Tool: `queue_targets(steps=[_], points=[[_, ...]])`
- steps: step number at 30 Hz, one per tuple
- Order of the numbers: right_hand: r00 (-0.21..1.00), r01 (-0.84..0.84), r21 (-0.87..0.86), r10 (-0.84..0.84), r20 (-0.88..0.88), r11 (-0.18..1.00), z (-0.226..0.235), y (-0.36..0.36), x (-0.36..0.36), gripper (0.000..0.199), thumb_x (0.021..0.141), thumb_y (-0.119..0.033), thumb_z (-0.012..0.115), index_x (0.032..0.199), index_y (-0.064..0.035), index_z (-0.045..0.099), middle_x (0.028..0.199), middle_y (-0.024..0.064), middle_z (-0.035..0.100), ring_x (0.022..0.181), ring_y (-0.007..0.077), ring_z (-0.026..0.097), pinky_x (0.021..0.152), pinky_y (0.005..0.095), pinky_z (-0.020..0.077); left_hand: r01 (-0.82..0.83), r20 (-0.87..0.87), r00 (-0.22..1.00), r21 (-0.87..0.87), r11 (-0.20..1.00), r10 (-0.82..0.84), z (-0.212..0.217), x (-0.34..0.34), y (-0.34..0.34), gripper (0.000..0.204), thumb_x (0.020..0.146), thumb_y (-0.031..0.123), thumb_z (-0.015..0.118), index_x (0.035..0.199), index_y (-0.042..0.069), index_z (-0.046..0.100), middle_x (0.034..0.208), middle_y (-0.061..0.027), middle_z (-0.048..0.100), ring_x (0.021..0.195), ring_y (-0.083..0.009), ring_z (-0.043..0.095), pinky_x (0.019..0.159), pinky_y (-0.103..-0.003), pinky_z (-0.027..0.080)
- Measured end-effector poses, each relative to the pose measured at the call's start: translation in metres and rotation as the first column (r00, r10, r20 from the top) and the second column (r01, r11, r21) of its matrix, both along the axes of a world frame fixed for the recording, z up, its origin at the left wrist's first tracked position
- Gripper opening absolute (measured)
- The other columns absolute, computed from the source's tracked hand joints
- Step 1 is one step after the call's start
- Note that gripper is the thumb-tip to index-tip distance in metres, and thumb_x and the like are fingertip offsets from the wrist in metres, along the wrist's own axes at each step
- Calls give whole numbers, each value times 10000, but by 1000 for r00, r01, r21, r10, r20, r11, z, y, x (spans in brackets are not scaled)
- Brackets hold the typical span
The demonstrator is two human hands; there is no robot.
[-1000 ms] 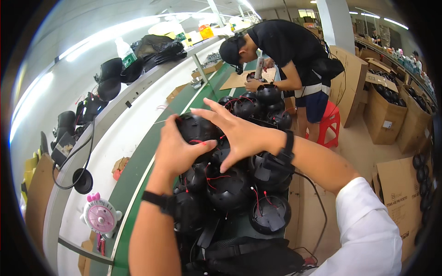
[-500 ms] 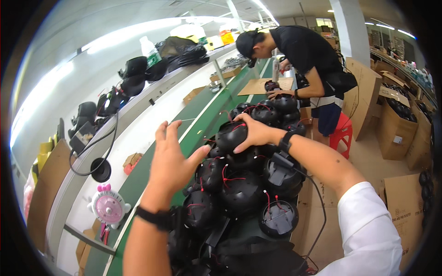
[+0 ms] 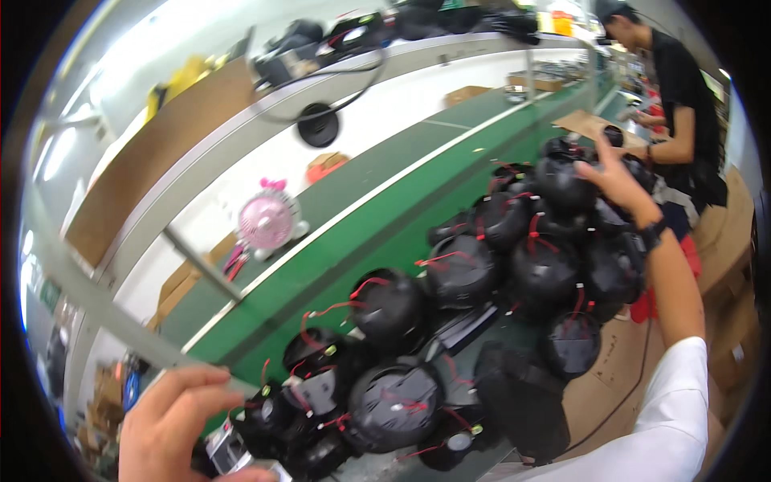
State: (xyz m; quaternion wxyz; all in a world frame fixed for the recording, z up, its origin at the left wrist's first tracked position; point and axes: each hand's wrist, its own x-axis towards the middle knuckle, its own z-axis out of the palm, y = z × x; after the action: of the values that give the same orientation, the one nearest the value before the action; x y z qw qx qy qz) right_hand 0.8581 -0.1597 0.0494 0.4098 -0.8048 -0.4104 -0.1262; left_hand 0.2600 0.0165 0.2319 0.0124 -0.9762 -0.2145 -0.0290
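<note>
A heap of black dome-shaped housings with red wires lies along the green bench. Near its far end, my right hand (image 3: 622, 185) is open beside a black rounded housing (image 3: 564, 183), thumb at the housing's edge and fingers apart. My left hand (image 3: 173, 426) is at the lower left, fingers curved and spread from the thumb. Close to its fingertips lies a small silver boxy part (image 3: 228, 448), partly hidden; no grip on it shows. A larger round housing (image 3: 395, 406) with red leads sits to the right of that hand, with small black wired parts between.
A pink fan (image 3: 267, 221) stands on the bench's far side, below a hanging black disc (image 3: 319, 124). A shelf rail with black parts runs above. At the far right, a person in black (image 3: 675, 96) works by a cardboard sheet (image 3: 582, 124). A cable hangs near my right arm.
My view has swung left and down toward the bench's near end. My left hand has moved away from the housing to the lower left. My right hand's fingers have spread beside the housing.
</note>
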Motion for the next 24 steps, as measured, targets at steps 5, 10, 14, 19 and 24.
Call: queue_targets(steps=[5,10,14,19,24], points=[[968,-125,59,109,224,990,49,4,-49,871,973,-548,610,1624,-91,256,1638,184,315,1522,315,290,1237,404,206,-237,56,960,-350,906,273,-39,-103,-49,561,806,326,825,1196,-29,635,1209,-227,645,1126,-404,635,978,-426,498],[845,-352,-158,386,370,922,106,42,-208,897,851,-529,714,1545,-49,409,1499,182,506,1410,313,469,1192,396,305,-378,0,860,-672,637,510,-173,-160,-82,600,800,256,816,1273,-39,594,1255,-246,617,1146,-438,602,977,-444,498],[301,-685,-632,931,207,362,150,132,-368,790,784,-481,829,1366,-16,568,1319,187,596,1248,373,574,1070,437,443,-636,104,728,-266,725,677,-292,-183,-107,664,814,294,807,1339,-19,549,1301,-231,571,1205,-441,533,1016,-487,440],[-206,-834,-526,978,16,-167,108,265,-547,553,836,-334,788,1255,-20,609,1208,221,625,1149,391,608,978,465,493,-631,160,725,-238,739,670,-341,-176,-113,614,837,326,770,1379,101,586,1210,-155,603,1126,-365,559,960,-495,411],[196,-712,-641,958,210,286,24,437,-710,854,722,-182,800,1474,-23,427,1365,280,506,1247,455,539,1057,501,484,-549,260,750,-268,792,608,-359,-179,-105,539,821,298,770,1309,112,636,1096,-111,614,1048,-317,576,915,-479,421]])
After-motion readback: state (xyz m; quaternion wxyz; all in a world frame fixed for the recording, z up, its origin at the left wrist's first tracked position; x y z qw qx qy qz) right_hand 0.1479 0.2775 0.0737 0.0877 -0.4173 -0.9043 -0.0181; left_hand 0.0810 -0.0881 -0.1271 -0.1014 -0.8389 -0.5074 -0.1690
